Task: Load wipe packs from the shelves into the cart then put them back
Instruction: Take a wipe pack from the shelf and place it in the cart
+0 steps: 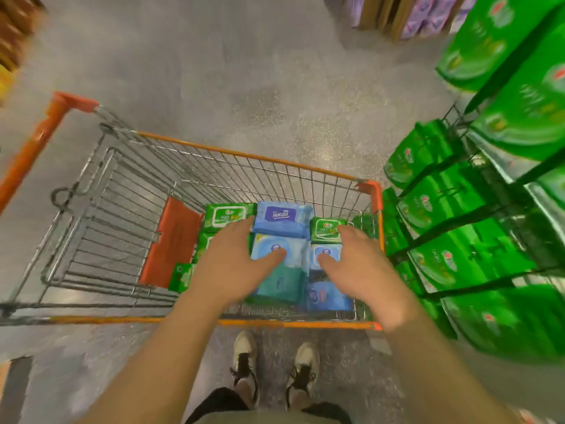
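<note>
A wire shopping cart [128, 191] with orange trim stands on a grey speckled floor [244, 87], its orange handle [39, 139] at the far left and its near rim running just beyond a pair of pale shoes [275, 365] at the bottom of the view. The wipe packs lie clustered in the right end of the cart: a blue pack [282, 217] with a purple label at the far side, a light blue pack [293, 250] just in front of it, a teal pack [282, 286] nearer still, and another blue pack [328, 296] to its right. Green packs [224, 215] sit to the left and right of the blue ones, and an orange flap [171, 243] of the cart leans beside them on the left. Both hands reach down into the cart over the packs. The left hand [235, 264] is spread, fingers fairly straight, its thumb lying on the light blue pack and its fingers against the far blue one — it grips nothing that can be seen. The right hand [360, 267] is likewise spread and relaxed, its thumb touching a small blue pack [331, 252] below a green one [325, 229]; it holds nothing either. To the right stands a dark wire shelf rack [495, 209] packed tier on tier with large green bags [452, 261], blurred by motion. At the far top are shelves of purple packages [428, 13], and at the far left edge a blur of brown and yellow goods [15, 35].
</note>
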Available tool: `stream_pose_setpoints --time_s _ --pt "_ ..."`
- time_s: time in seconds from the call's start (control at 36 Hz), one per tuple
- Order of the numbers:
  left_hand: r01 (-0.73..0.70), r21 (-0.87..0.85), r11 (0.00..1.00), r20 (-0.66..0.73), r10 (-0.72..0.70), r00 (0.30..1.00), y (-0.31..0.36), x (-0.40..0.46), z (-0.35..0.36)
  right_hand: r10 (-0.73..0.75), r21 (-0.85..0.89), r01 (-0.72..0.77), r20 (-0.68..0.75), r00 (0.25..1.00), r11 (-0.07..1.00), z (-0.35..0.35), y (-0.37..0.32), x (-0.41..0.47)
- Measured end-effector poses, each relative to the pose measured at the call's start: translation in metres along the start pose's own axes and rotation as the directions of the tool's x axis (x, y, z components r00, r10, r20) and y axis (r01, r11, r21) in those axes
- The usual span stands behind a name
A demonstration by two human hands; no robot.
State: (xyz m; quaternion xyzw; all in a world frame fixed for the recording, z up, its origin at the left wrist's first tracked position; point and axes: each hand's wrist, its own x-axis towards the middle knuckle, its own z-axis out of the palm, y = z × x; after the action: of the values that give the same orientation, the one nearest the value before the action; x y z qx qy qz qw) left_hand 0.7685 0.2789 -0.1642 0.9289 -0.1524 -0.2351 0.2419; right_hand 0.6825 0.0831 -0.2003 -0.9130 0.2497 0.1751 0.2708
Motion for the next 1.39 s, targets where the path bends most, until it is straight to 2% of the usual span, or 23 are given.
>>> stream_pose_setpoints --time_s 0.31,0.56,0.89,1.08,1.19,1.39 --pt "-0.196 0.121 0.973 0.010 0.196 0.981 0.056 -0.041 -0.059 0.013 0.024 -0.006 -0.295 0.955 1.000 -0.080 -0.014 -0.085" --pt "-0.486 0.141 0.863 0.093 0.477 0.874 0.078 -0.088 -0.077 0.155 0.047 -0.150 -0.440 0.885 0.988 -0.081 -0.025 -0.184" --pt "-0.707 0.032 0.707 0.228 0.683 0.694 0.095 -0.176 -0.061 0.362 0.113 -0.361 -0.542 0.758 0.926 -0.053 -0.022 -0.325" --pt "-0.796 -0.008 0.605 0.296 0.762 0.576 0.117 -0.238 -0.040 0.502 0.225 -0.470 -0.598 0.624 0.853 -0.041 -0.013 -0.419" --pt "-0.865 -0.021 0.502 0.319 0.823 0.470 0.137 -0.287 -0.023 0.584 0.283 -0.544 -0.618 0.526 0.790 -0.032 0.000 -0.486" --pt "-0.933 -0.106 0.344 0.346 0.892 0.290 0.177 -0.388 0.020 0.661 0.381 -0.581 -0.630 0.406 0.720 -0.009 0.036 -0.602"
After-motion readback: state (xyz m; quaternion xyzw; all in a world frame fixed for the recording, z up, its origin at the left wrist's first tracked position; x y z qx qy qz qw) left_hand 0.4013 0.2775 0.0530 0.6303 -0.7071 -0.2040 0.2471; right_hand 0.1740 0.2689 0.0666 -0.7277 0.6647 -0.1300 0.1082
